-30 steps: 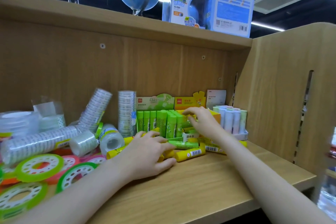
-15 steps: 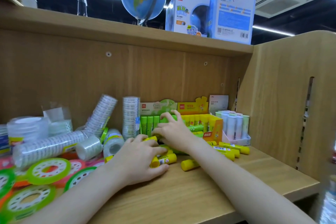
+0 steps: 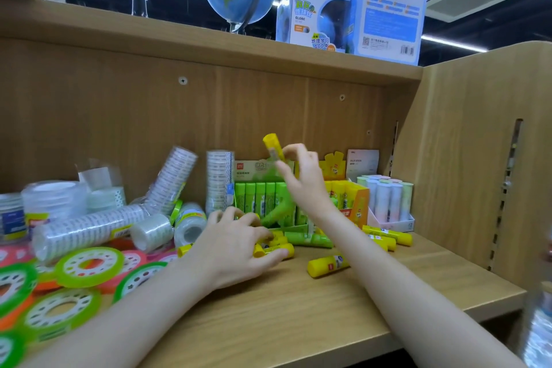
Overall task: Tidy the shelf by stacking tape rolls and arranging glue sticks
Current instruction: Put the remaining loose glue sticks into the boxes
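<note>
Now the right hand (image 3: 301, 179) pinches a yellow glue stick (image 3: 273, 146) above the green glue-stick box (image 3: 263, 203); a loose pinch could drop it, while the left hand (image 3: 236, 245) curls over loose sticks just before the box.

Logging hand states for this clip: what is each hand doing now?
Left hand: fingers curled over loose yellow glue sticks on the shelf.
Right hand: pinching a raised yellow glue stick.
</note>
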A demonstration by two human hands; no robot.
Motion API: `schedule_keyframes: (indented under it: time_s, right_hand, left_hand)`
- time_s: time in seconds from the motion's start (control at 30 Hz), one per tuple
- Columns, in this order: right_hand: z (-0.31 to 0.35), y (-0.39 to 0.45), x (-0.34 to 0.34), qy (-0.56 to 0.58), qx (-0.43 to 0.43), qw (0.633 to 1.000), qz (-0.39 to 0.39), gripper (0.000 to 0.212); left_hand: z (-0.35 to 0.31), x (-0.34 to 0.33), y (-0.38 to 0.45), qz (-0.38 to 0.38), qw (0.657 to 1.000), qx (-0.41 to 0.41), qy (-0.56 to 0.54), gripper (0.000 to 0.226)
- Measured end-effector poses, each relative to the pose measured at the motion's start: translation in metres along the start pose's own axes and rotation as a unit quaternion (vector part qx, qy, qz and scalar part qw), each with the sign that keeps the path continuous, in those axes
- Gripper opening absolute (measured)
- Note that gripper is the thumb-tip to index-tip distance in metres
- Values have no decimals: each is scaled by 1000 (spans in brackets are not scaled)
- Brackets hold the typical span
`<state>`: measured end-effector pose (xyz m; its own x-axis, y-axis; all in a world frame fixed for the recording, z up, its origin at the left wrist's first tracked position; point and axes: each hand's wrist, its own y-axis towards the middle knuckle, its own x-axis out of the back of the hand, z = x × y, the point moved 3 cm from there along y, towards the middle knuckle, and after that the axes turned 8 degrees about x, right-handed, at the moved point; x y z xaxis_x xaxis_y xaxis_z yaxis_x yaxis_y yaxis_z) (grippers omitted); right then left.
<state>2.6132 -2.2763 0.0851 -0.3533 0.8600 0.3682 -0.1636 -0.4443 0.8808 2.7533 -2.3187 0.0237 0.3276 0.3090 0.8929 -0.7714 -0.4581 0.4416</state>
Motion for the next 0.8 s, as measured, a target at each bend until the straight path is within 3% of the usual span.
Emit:
schedule_keyframes:
  time_s: [0.1,0.23,0.33,0.4,0.5,0.63,0.73,0.8]
  right_hand:
    - [5,-22,33,31,-11,999,-4,12]
    - [9,-88,59,-65,23,983,169,22]
    - [7,-110,50,-235,15,931,279,47]
    - [12,-105,42,-308,12,907,287,45]
    - [12,-98,30,-325,15,904,276,34]
    - [1,-89,31,-267,-43,938,218,29]
    - [5,-83,34,-279,20,940,196,19]
    - [9,-85,37,-200,58,958,197,13]
  left_hand:
    - [0,0,0,-2,1000,2,16,112]
    - [-3,-2,2,1,1000,3,19,102]
    - [-5,-2,3,-14,1000,0,23,101]
    - [-6,0,1,-45,999,-9,11,96]
    - [-11,3,0,-77,993,-55,-75,80]
    - [-12,0,-3,-20,988,-97,-119,82]
    - [-13,0,-5,9,987,-117,-107,83]
    - [-14,-1,-5,39,986,-129,-95,84]
